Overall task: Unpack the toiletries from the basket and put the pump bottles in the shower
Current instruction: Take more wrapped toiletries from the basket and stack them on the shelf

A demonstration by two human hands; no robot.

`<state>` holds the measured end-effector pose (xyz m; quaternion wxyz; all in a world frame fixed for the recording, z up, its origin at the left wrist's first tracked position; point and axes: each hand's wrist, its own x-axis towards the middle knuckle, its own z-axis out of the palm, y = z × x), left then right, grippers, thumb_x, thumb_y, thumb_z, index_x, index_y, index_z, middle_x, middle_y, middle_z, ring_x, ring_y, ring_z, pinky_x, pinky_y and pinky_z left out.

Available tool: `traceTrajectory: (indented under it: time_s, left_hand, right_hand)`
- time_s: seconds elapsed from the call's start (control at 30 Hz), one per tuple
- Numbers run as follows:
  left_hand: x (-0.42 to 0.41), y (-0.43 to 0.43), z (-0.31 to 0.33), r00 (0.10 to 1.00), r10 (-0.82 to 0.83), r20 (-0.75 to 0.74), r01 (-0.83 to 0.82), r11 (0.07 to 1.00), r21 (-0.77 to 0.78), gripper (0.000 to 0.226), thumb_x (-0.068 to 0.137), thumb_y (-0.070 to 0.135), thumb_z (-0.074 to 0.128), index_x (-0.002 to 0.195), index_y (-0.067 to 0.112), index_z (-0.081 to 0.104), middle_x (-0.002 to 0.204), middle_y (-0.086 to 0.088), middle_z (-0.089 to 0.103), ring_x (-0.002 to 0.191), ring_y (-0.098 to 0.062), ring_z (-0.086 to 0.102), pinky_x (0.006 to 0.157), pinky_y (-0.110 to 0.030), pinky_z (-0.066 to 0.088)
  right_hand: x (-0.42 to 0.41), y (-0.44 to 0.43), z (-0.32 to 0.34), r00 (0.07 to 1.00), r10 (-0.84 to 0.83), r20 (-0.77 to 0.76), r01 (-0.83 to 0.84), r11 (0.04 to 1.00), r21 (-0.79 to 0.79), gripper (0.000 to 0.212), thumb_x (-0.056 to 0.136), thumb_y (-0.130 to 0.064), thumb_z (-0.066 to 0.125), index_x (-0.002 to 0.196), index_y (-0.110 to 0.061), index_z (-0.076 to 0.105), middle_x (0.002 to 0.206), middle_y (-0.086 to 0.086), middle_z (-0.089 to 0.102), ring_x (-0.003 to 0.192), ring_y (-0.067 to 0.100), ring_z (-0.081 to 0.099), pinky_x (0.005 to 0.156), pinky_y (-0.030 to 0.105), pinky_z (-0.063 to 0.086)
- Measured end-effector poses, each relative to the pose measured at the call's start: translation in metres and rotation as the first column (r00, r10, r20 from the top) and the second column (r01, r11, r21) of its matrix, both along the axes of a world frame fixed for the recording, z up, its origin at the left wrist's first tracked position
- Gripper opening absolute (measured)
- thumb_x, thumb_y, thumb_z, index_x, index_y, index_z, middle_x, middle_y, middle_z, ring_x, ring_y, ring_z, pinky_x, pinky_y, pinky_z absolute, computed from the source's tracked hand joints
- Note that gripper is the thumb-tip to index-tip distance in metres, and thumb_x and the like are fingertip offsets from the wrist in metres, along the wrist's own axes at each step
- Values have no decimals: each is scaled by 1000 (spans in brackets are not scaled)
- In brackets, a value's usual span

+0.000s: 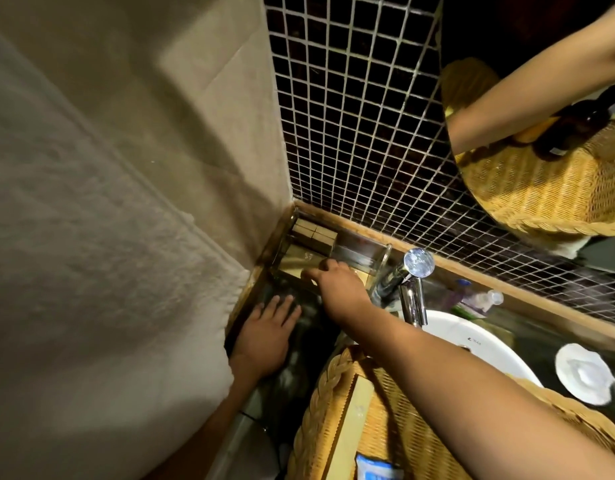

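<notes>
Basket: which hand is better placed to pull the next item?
Left, probably. The left hand lies flat and free on the dark counter beside the rim of the basket. The right hand is in the clear corner tray, its grip seemingly on a yellowish item.

Small dark logo [474, 339] on the white basin [444, 327], possibly a brand, letters illegible.

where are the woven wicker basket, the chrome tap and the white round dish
woven wicker basket [311, 410], head view, on its braided rim
chrome tap [418, 262], head view, on its round top
white round dish [565, 362], head view, on its left edge
</notes>
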<state>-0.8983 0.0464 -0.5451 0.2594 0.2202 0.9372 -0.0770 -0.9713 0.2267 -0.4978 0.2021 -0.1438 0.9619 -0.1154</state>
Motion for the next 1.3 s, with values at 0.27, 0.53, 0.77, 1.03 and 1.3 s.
traceTrajectory:
  time_s: [0.27, 0.53, 0.77, 1.03, 1.3]
  left_hand:
    - [-2, 4, -7, 999, -32, -6, 32, 999, 9, 68, 101, 38, 36, 157, 23, 2, 166, -7, -1, 152, -28, 2, 119, -49, 9]
    - [-2, 11, -13, 1000, -9, -8, 9, 1000, -6, 65, 103, 40, 28, 157, 24, -6, 166, -6, -1, 152, -28, 3, 119, -48, 11]
    - [-4, 11, -15, 996, 29, 85, -22, 997, -80, 62, 103, 41, 27, 156, 35, -5, 165, -1, -11, 151, -33, 3, 115, -56, 17]
    - [-5, 16, -18, 991, 72, 110, -59, 991, -116, 61, 104, 43, 26, 156, 36, -5, 165, 2, -13, 151, -33, 2, 111, -57, 25]
    - [-11, 27, 25, 978, 112, 174, -90, 987, -132, 58, 106, 45, 23, 157, 36, -3, 166, -1, -11, 150, -37, -5, 116, -57, 19]
  right_hand:
    - [0, 2, -10, 1000, 2, 22, -2, 1000, -8, 59, 91, -14, 64, 144, -34, 46, 140, 10, 47, 129, 31, 45, 104, 45, 44]
    - [7, 19, -11, 968, 156, 198, -162, 987, 16, 76, 93, -9, 63, 157, -22, 23, 166, 1, 11, 152, 24, 9, 118, 45, 27]
    - [2, 29, -5, 934, 243, 261, -291, 942, 164, 94, 87, -5, 69, 159, -22, 11, 167, -4, 2, 152, 26, 9, 112, 47, 36]
    - [-1, 30, 3, 904, 194, 381, -251, 962, 104, 96, 88, -3, 67, 159, -26, 7, 167, -7, -6, 153, 23, -2, 118, 51, 24]
    - [-2, 33, 37, 935, 221, 277, -276, 944, 179, 103, 78, -12, 80, 158, -19, 15, 166, 1, 9, 152, 26, 6, 118, 49, 26]
